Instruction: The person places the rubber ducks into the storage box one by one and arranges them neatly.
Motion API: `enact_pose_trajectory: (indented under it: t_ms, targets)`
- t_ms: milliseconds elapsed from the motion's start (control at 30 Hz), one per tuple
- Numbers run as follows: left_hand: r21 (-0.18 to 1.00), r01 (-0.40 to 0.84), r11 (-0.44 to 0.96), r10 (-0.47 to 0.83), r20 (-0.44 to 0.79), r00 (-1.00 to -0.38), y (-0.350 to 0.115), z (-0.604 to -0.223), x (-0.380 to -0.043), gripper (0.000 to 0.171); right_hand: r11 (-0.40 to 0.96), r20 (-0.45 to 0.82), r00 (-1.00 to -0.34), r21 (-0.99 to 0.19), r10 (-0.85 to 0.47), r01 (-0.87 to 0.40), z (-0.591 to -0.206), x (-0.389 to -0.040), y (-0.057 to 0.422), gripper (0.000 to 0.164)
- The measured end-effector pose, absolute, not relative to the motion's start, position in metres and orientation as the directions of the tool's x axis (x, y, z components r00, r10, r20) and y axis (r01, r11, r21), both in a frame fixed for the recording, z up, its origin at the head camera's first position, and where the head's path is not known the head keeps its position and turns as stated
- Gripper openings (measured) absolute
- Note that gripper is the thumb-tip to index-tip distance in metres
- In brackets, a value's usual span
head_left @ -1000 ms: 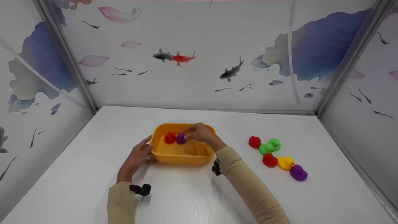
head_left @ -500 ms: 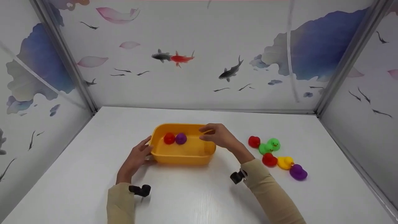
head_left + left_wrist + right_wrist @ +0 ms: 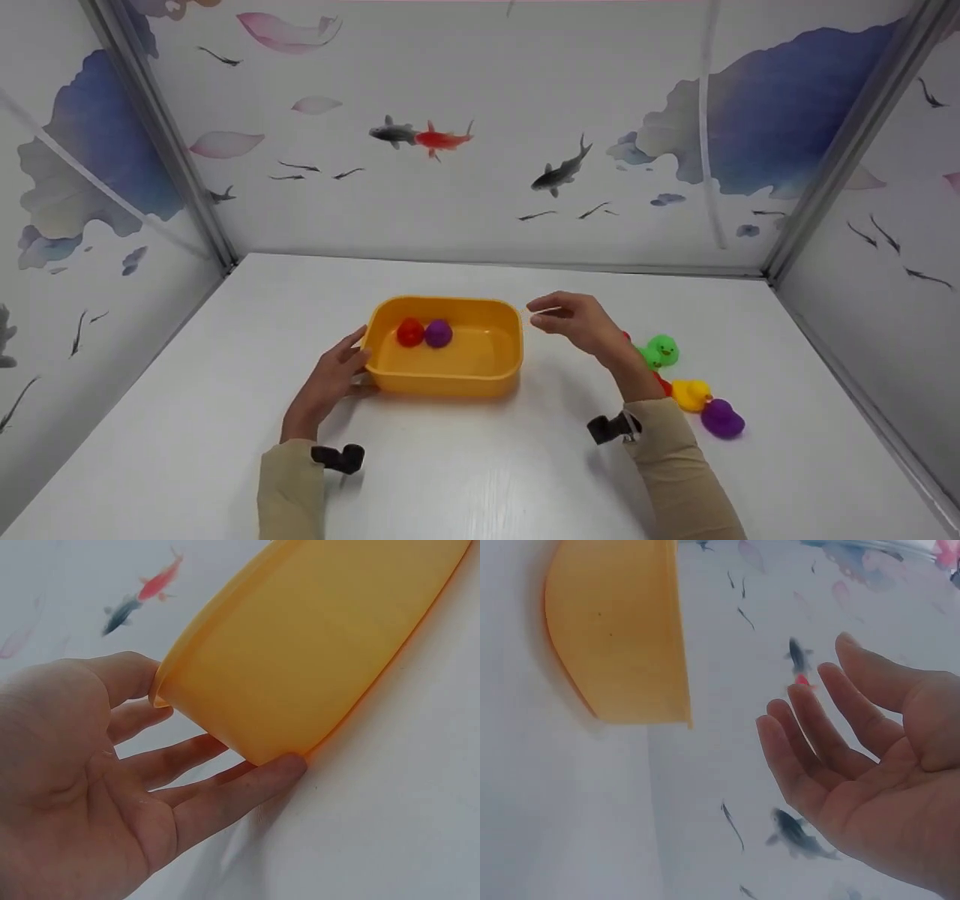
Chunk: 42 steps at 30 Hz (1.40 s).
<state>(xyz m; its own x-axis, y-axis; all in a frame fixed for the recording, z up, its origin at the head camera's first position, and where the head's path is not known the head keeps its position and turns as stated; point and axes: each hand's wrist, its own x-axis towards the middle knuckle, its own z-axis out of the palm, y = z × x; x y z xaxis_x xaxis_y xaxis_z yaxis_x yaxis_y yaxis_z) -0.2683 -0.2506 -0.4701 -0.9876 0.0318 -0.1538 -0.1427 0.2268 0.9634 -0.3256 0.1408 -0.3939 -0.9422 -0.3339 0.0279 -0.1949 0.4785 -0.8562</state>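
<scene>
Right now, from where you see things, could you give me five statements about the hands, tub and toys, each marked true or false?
1. The left hand touches the tub. True.
2. The right hand holds a toy. False: it is empty.
3. A red toy and a purple toy are in the tub. True.
4. The yellow duck is outside the tub. True.
5. The tub is blue. False: it is orange-yellow.

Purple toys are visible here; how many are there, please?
2: one purple toy sits in the yellow tub beside a red toy; the other lies on the table beside a yellow duck. More may hide behind the right forearm.
</scene>
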Motion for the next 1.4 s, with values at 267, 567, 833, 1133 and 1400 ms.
enact_pose_trajectory:
  t_ms: [267, 567, 833, 1133, 1400]
  targets:
    - [0.960, -0.147, 0.240, 0.018, -0.156, -0.988, -0.251, -0.472, -0.270, 0.059, 0.428, 0.022, -0.966, -0.894, -0.256, -0.134, -0.385, -0.326, 0.197, 0.046]
    - [0.955, -0.163, 0.247, 0.012, -0.171, -0.985, -0.248, -0.469, -0.271, 0.058, 0.394, 0.087, -0.974, -0.904, -0.208, -0.164, -0.389, -0.322, 0.264, 0.053]
    - [0.956, -0.168, 0.240, 0.001, -0.174, -0.985, -0.248, -0.469, -0.270, 0.058, 0.370, 0.062, -0.993, -0.924, -0.104, -0.096, -0.405, -0.320, 0.306, 0.060]
    - [0.950, -0.172, 0.260, -0.002, -0.178, -0.984, -0.246, -0.471, -0.273, 0.058, 0.394, -0.080, -0.996, -0.917, -0.032, 0.061, -0.428, -0.325, 0.324, 0.069]
    - [0.949, -0.169, 0.267, -0.004, -0.175, -0.985, -0.247, -0.470, -0.273, 0.056, 0.387, -0.185, -0.983, -0.906, -0.001, 0.171, -0.438, -0.329, 0.326, 0.069]
